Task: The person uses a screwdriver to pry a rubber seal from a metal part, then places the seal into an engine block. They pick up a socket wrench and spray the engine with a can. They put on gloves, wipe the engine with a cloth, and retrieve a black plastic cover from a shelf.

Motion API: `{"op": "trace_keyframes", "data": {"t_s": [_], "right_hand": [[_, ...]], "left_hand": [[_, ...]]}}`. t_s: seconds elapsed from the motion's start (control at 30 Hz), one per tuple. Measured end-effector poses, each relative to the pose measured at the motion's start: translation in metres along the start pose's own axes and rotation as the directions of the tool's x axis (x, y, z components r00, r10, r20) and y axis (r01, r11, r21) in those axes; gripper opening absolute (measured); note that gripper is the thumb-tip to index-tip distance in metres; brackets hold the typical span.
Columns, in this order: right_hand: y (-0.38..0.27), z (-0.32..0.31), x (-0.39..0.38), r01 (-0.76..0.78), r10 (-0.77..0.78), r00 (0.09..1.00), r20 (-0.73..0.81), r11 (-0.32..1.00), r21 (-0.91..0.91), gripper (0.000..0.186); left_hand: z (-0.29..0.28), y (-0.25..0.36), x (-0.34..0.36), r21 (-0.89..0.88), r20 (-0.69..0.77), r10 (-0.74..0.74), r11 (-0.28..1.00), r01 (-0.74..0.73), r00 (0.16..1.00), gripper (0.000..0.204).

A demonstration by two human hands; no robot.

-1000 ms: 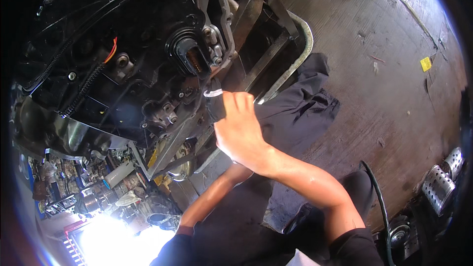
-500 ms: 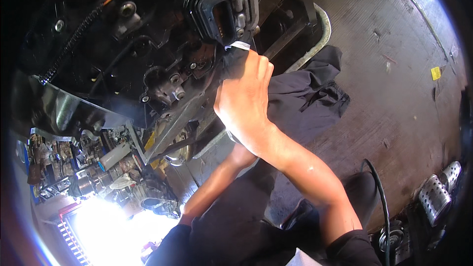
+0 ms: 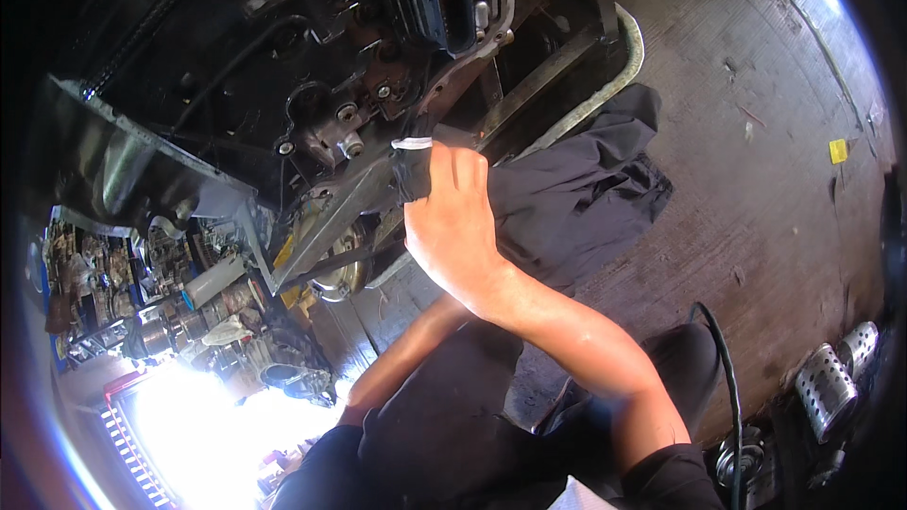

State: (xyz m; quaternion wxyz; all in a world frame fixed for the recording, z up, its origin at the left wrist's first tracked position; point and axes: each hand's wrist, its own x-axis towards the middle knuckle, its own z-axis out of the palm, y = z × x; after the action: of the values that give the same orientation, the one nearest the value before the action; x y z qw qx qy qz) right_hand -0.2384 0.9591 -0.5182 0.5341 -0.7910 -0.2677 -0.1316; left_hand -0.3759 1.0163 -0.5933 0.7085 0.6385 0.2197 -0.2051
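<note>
My right hand (image 3: pixel 452 222) is closed around a black piece with a white rim (image 3: pixel 412 159), just below a large dark machine housing (image 3: pixel 227 66). Much of that piece is hidden by my fingers, so its exact kind does not show. Above it on the housing sits an oval black connector socket (image 3: pixel 455 9), apart from my hand. My left forearm (image 3: pixel 408 349) reaches up from the lower left, and the left hand is hidden behind my right wrist.
Beneath the housing stands a metal frame with a bent tube (image 3: pixel 631 52). Dark cloth (image 3: pixel 590 184) hangs beside it. Metal parts (image 3: pixel 179 302) crowd the left, near a bright glare. A black cable (image 3: pixel 729 378) and perforated metal cylinders (image 3: pixel 826 392) lie at lower right.
My right hand has come down and slightly left, away from the connector socket, still holding the black piece. The housing sits a little higher and further right in the picture.
</note>
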Motion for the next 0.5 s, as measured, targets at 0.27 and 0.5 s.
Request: {"op": "trace_keyframes", "data": {"t_s": [0.27,0.5], "right_hand": [[-0.018,-0.005,-0.034,0.011,-0.018,0.999,0.035,0.985,0.173,0.031],[0.008,0.001,-0.003,-0.054,0.076,0.985,-0.158,0.989,0.140,0.046]], "left_hand": [[0.000,0.000,-0.009,0.008,-0.008,0.038,0.999,-0.038,0.999,0.047],[0.000,-0.002,0.013,-0.027,-0.019,0.074,0.997,-0.074,0.997,0.050]]}}
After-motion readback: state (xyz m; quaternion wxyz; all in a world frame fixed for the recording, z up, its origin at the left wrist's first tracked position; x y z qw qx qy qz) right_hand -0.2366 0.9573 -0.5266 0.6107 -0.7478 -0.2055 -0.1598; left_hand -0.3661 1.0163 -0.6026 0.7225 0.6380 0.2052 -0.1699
